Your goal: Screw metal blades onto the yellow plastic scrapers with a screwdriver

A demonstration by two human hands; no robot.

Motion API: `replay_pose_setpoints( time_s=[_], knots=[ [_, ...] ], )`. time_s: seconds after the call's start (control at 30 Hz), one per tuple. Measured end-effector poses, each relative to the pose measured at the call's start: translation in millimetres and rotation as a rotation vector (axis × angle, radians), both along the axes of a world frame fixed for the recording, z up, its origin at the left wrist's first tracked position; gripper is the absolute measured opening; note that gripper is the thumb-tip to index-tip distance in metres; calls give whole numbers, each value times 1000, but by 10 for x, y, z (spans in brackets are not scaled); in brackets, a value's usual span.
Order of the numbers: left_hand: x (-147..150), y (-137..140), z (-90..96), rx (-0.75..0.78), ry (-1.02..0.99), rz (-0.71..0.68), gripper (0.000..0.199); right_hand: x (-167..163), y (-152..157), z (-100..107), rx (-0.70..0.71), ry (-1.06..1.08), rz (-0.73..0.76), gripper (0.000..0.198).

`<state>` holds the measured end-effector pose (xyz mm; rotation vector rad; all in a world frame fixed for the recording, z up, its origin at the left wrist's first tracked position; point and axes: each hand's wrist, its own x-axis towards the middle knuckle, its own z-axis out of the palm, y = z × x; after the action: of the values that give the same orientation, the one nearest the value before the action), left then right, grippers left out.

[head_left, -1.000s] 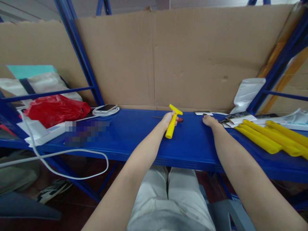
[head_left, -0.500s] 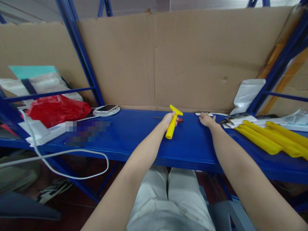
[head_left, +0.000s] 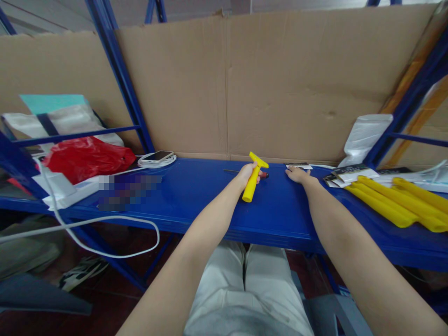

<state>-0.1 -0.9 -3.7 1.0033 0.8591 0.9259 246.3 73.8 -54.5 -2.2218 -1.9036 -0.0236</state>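
Note:
My left hand (head_left: 247,175) is closed around a yellow T-shaped handle (head_left: 249,187), its crosspiece pointing up and away from me. Behind that hand a screwdriver (head_left: 264,175) with a red and black handle lies on the blue tabletop (head_left: 199,191), its thin shaft showing to the left. My right hand (head_left: 296,174) rests low on the tabletop with its fingers stretched out. Just beyond its fingers lies a small black and white packet (head_left: 304,166), partly covered by the hand. Whether the fingertips touch anything small is hard to see.
Several yellow handles (head_left: 388,200) and black and white packets (head_left: 355,172) lie at the right. On the left are a phone (head_left: 159,156) on a coiled white cable, a red plastic bag (head_left: 87,158) and a hanging white cable (head_left: 108,255). Cardboard (head_left: 280,84) closes off the back.
My right hand has shifted slightly left over the tabletop, and its fingers are less spread. The left hand keeps its hold on the yellow handle. The whole view has shifted a little.

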Motion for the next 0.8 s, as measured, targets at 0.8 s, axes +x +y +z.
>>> replay_pose_setpoints(
  time_s=[0.8],
  knots=[
    [5, -10, 6, -4, -6, 90, 25, -157, -53, 71, 31, 53, 38, 49]
  ],
)
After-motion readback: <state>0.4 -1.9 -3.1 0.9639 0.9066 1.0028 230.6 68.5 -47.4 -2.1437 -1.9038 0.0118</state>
